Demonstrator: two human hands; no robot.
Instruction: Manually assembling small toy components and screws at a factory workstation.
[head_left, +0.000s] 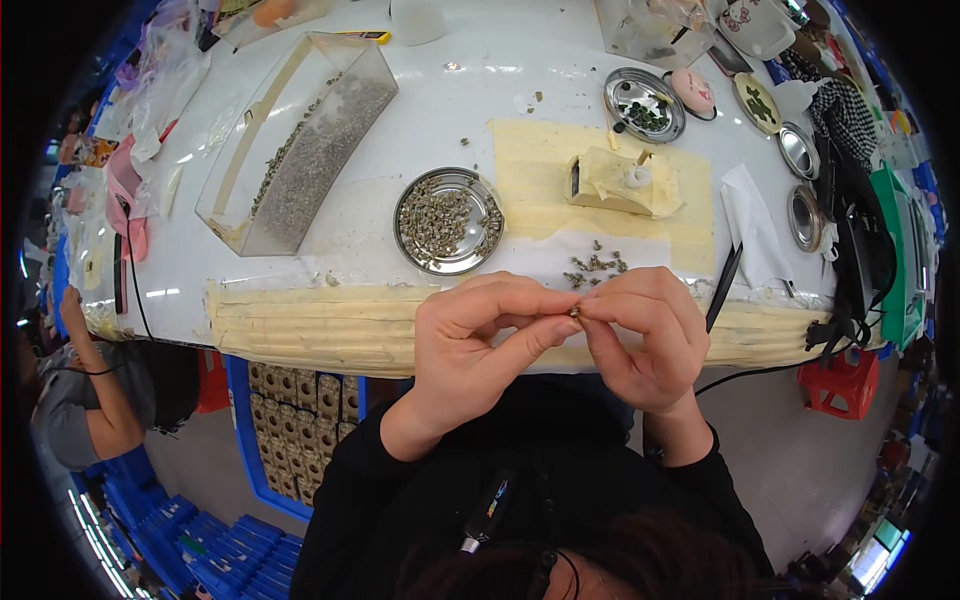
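Over the front edge of the white table, my left hand [475, 345] and my right hand [645, 340] meet at the fingertips. Between them they pinch a small metallic part [574, 312], too small to tell its exact kind. Just beyond my fingers lies a loose group of similar small parts [597, 263] on a pale sheet. A round metal dish [447, 268] full of such parts stands to the left of that group. Behind it to the right is a block wrapped in yellowish tape [610, 183], with a short white peg on top.
A clear long box [320, 160] with many small parts stands at the left. Metal dishes [643, 105], a white cloth [752, 225] and black cables lie right. Below are a blue crate [245, 420] and a red stool [840, 385]. Another person's arm [95, 385] shows at far left.
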